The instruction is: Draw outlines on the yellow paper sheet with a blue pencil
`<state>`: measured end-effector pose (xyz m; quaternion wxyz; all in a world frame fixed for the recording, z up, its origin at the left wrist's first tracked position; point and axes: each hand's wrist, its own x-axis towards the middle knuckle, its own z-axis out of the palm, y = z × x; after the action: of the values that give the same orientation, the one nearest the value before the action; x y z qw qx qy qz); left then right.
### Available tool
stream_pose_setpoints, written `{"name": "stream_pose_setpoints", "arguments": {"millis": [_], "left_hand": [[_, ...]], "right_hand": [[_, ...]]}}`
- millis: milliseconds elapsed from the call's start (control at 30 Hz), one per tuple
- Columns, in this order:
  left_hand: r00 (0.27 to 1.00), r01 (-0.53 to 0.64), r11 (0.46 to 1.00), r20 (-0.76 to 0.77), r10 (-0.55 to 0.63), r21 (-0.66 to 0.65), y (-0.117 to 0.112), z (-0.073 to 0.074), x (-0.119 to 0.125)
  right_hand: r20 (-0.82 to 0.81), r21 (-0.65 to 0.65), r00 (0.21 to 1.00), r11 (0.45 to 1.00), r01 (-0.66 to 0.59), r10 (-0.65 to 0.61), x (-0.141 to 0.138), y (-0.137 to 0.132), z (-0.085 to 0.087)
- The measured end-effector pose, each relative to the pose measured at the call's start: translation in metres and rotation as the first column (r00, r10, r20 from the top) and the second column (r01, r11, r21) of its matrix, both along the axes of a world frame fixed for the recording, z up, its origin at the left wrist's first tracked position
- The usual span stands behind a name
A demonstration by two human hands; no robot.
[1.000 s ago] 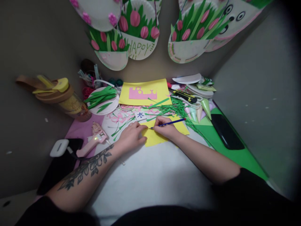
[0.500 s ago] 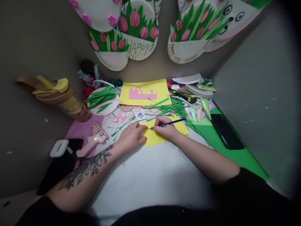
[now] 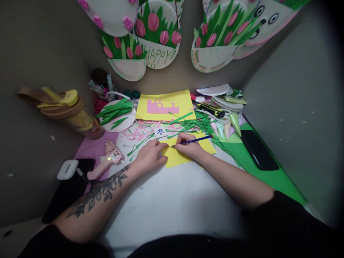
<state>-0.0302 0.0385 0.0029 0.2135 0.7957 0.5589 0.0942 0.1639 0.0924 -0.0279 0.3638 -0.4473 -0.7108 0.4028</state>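
My right hand (image 3: 188, 146) is closed round a blue pencil (image 3: 197, 140), whose tip touches a small yellow paper sheet (image 3: 176, 157) on the white table (image 3: 172, 200). My left hand (image 3: 151, 154) presses on the sheet's left edge with fingers curled and together. A small white card with a blue character (image 3: 160, 132) lies just beyond both hands.
A pink glue gun (image 3: 109, 159) lies to the left. Green paper strips (image 3: 199, 123) litter the middle. A larger yellow sheet with a pink crown (image 3: 163, 105) lies at the back. A black phone (image 3: 259, 150) rests on green paper at right. Paper-plate tulip crafts (image 3: 158, 39) hang on the wall.
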Motion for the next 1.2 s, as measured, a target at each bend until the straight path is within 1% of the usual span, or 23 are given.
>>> {"name": "stream_pose_setpoints", "arguments": {"millis": [100,233,333,533,633,767,1000,1200], "left_hand": [[1.000,0.009,1.000,-0.010,-0.009,0.004,0.0000,-0.0001,-0.0001],[1.000,0.008,1.000,-0.010,-0.008,0.006,-0.0001,-0.0012,-0.0007],[1.000,0.012,1.000,-0.002,-0.012,0.016,-0.0004,-0.0019,-0.0011],[1.000,0.012,1.000,-0.007,-0.011,0.015,0.0001,-0.0019,-0.0008],[1.000,0.014,1.000,-0.006,-0.014,0.014,0.0003,-0.0020,-0.0008],[1.000,0.013,1.000,-0.011,-0.013,0.016,0.0001,-0.0022,-0.0008],[1.000,0.014,1.000,-0.021,-0.013,0.014,0.0000,-0.0015,-0.0002],[1.000,0.019,0.999,-0.015,-0.019,0.029,0.0001,-0.0021,-0.0008]], "right_hand": [[0.014,-0.010,1.000,1.000,-0.014,0.014,-0.0001,-0.0003,-0.0003],[0.003,0.010,1.000,1.000,0.019,-0.019,0.0003,0.0001,-0.0008],[-0.021,0.000,0.999,0.999,0.034,-0.034,0.0006,0.0008,-0.0011],[-0.007,-0.006,1.000,1.000,-0.001,0.001,-0.0001,0.0009,-0.0015],[-0.008,0.003,1.000,1.000,0.020,-0.020,0.0002,0.0008,-0.0018],[-0.054,0.001,0.997,0.998,0.061,-0.061,0.0011,0.0013,-0.0024],[-0.019,-0.009,1.000,1.000,0.004,-0.004,-0.0013,0.0005,-0.0006],[-0.052,0.002,0.997,0.999,0.052,-0.052,0.0011,0.0011,-0.0022]]}}
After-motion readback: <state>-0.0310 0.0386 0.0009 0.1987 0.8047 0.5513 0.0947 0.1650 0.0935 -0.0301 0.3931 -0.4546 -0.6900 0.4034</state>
